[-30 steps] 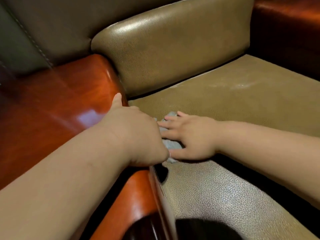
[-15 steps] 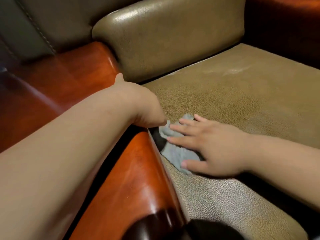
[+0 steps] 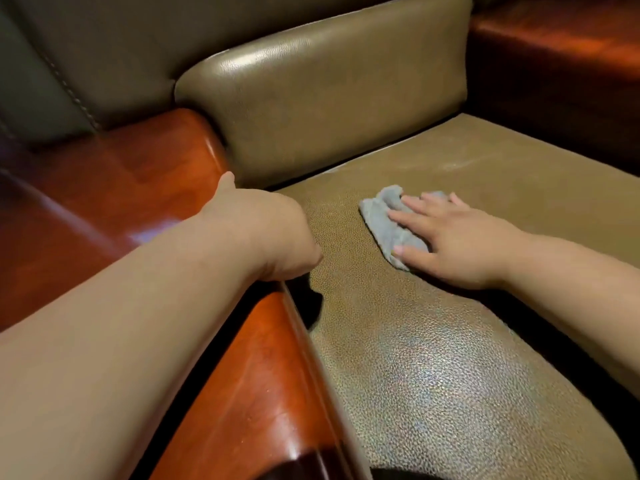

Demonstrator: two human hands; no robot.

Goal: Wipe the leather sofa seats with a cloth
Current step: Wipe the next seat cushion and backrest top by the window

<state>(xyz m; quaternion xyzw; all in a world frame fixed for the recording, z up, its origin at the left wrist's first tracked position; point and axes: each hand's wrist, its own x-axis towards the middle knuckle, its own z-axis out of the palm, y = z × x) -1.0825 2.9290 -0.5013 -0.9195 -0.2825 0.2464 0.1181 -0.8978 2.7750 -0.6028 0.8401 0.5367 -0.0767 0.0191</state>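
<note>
Right now the grey cloth (image 3: 388, 221) lies bunched on the olive leather seat (image 3: 433, 358), its long axis running slantwise from the far left, toward the backrest cushion (image 3: 329, 98), down to the near right, where its tail pokes out just past the thumb. The right hand (image 3: 460, 244) lies flat on top of it, palm down, fingers (image 3: 412, 218) straight and slightly spread, pointing left toward the armrest; this grip is wide and pressing, not curled round the fabric. Part of the cloth is hidden under the palm.

Left of that hand, a stretch of bare seat runs to the polished wooden armrest (image 3: 242, 393), whose inner edge meets the cushion along a dark gap. Beyond the fingertips the seat reaches the seam under the backrest cushion. To the right, more bare leather extends to a second reddish wooden armrest (image 3: 554, 46), well apart. Toward the camera the seat widens and shines.

The left hand (image 3: 266, 233) rests on the near armrest at its inner edge, wrist bent, thumb lying along the wood and pointing at the backrest. Its fingers drop over the edge out of sight, so whether that grip is wide or closed cannot be told. Both forearms are bare.
</note>
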